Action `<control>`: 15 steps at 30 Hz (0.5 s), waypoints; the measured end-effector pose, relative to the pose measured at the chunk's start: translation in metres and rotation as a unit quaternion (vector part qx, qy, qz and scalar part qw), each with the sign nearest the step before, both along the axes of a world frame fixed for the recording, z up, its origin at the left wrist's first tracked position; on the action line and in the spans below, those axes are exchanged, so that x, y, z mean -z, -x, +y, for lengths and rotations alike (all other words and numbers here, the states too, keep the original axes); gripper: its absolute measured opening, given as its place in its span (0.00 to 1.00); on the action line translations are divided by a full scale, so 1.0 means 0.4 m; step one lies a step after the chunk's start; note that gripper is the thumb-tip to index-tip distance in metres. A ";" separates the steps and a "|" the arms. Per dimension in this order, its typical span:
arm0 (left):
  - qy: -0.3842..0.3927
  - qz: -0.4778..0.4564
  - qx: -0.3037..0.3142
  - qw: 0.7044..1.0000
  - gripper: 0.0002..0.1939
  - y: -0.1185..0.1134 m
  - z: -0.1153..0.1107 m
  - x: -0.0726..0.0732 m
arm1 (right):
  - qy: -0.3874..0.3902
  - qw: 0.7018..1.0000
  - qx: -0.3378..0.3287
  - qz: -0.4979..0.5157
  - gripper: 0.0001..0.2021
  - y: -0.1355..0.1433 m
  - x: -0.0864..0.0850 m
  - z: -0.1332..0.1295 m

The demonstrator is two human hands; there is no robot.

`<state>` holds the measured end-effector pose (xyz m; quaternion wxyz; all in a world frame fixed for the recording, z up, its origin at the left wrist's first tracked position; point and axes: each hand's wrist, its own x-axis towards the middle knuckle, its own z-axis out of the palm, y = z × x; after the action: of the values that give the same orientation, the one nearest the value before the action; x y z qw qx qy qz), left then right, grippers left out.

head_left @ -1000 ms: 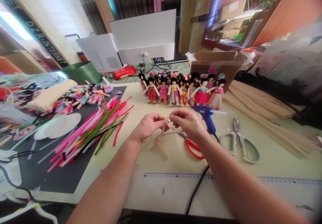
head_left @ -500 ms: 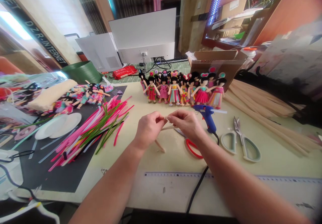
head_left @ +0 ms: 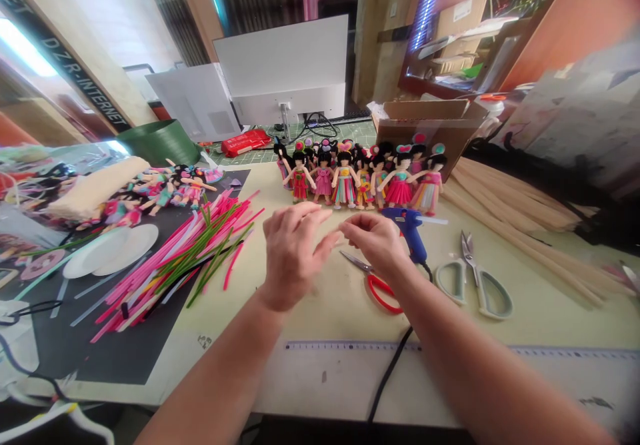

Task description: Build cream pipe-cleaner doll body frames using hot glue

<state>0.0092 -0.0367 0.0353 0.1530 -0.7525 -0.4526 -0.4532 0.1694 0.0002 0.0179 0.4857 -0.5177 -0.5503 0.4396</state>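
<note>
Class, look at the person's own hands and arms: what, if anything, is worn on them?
The left hand and right hand are ungloved; no rings can be made out, though the left is somewhat blurred. The left forearm and right forearm are bare, with no sleeve, watch or bracelet in view.

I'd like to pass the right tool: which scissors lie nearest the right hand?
The red-handled scissors, close beside the right hand. The other pair, with pale grey-green handles, lies farther to the right.
</note>
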 end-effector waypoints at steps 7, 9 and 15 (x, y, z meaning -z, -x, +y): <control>0.134 -0.115 0.226 0.958 0.05 -0.024 -0.037 -0.009 | -0.050 0.989 0.059 0.128 0.10 -0.031 -0.010 0.016; 0.314 -0.219 0.226 0.896 0.11 -0.036 -0.015 0.011 | -0.069 0.986 0.040 0.147 0.09 -0.028 -0.014 0.009; 0.484 -0.607 0.299 0.555 0.21 -0.045 0.045 0.051 | -0.110 0.985 -0.028 0.129 0.08 0.000 -0.004 -0.011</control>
<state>0.0273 -0.0187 0.0150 -0.6894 -0.3522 -0.3382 -0.5350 0.1692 -0.0044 0.0195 0.5938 -0.3848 -0.5423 0.4531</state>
